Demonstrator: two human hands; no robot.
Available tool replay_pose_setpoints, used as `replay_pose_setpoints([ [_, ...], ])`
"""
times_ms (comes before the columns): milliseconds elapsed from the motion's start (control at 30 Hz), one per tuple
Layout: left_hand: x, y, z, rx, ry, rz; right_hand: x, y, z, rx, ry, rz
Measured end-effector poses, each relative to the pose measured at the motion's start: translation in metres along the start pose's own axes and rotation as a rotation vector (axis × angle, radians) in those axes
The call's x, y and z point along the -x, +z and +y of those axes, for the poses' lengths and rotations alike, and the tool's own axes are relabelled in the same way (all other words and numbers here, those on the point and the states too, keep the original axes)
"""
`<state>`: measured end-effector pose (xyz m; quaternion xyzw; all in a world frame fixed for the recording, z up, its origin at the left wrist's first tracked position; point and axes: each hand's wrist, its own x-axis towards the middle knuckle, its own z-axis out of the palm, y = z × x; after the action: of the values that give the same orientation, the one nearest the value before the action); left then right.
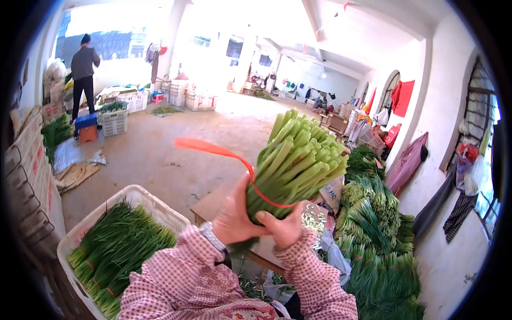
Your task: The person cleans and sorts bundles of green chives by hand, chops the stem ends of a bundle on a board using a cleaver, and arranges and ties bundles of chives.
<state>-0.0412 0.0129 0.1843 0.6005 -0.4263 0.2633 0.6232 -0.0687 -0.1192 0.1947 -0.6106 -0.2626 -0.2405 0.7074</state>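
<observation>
A thick bundle of green stalks [298,160] is held up in front of me, its cut ends facing up and to the right. Round its lower part runs a red band [256,186], with a loose end sticking out to the left. My left hand [234,216] wraps the bundle from the left, below the band. From the right, my right hand [282,226] grips its lower part, the thumb against the stalks. The leafy lower end is mostly hidden behind my hands and sleeves.
A white crate [184,213] with banded green bundles stands at lower left. Behind my hands is a low wooden table [205,208]. Stacked green bundles [373,213] line the right wall. A person [84,74] stands at far left near more crates [114,124].
</observation>
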Motion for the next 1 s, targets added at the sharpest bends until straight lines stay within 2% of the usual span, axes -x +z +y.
replay_pose_setpoints([
  [67, -0.009, -0.031, 0.017, -0.450, -0.052, -0.111, 0.005, 0.016, 0.012, -0.204, 0.064, 0.014],
  [133, -0.008, -0.053, 0.040, -0.530, -0.091, -0.209, 0.019, 0.027, 0.023, -0.233, 0.148, -0.041],
  [200, 0.009, -0.074, 0.041, -0.603, -0.161, -0.324, 0.047, 0.026, 0.043, -0.452, 0.301, -0.137],
  [267, 0.046, -0.093, 0.033, -0.639, -0.309, -0.524, 0.084, 0.009, 0.078, -0.557, 0.391, -0.136],
  [300, 0.071, -0.096, 0.025, -0.616, -0.409, -0.569, 0.098, -0.004, 0.096, -0.434, 0.570, -0.062],
  [367, 0.132, -0.089, 0.007, -0.625, -0.636, -0.641, 0.130, -0.021, 0.098, -0.673, 0.794, 0.048],
  [400, 0.164, -0.080, -0.001, -0.604, -0.695, -0.631, 0.152, -0.028, 0.111, -0.877, 0.964, 0.189],
  [467, 0.208, -0.058, -0.008, -0.738, -0.677, -0.630, 0.165, -0.048, 0.117, -0.681, 1.247, 0.307],
  [533, 0.203, -0.043, 0.001, -0.909, -0.618, -0.671, 0.187, -0.086, 0.151, -0.411, 1.120, 0.527],
  [600, 0.200, -0.034, 0.000, -0.927, -0.583, -0.695, 0.174, -0.107, 0.133, -0.135, 0.965, 0.506],
  [667, 0.196, -0.031, -0.004, -0.921, -0.585, -0.722, 0.159, -0.105, 0.109, -0.193, 0.948, 0.487],
  [733, 0.194, -0.031, -0.007, -0.919, -0.577, -0.761, 0.158, -0.096, 0.107, 0.276, 0.725, -0.048],
  [767, 0.193, -0.031, -0.009, -0.896, -0.611, -0.752, 0.168, -0.093, 0.121, 0.330, 0.588, -0.144],
  [800, 0.192, -0.030, -0.011, -0.874, -0.647, -0.740, 0.167, -0.084, 0.118, 0.372, 0.563, -0.092],
  [933, 0.194, -0.030, -0.010, -0.891, -0.695, -0.758, 0.178, -0.074, 0.142, 0.106, 0.618, 0.082],
  [1000, 0.193, -0.031, -0.009, -0.884, -0.637, -0.720, 0.178, -0.071, 0.147, -0.030, 0.657, 0.150],
])
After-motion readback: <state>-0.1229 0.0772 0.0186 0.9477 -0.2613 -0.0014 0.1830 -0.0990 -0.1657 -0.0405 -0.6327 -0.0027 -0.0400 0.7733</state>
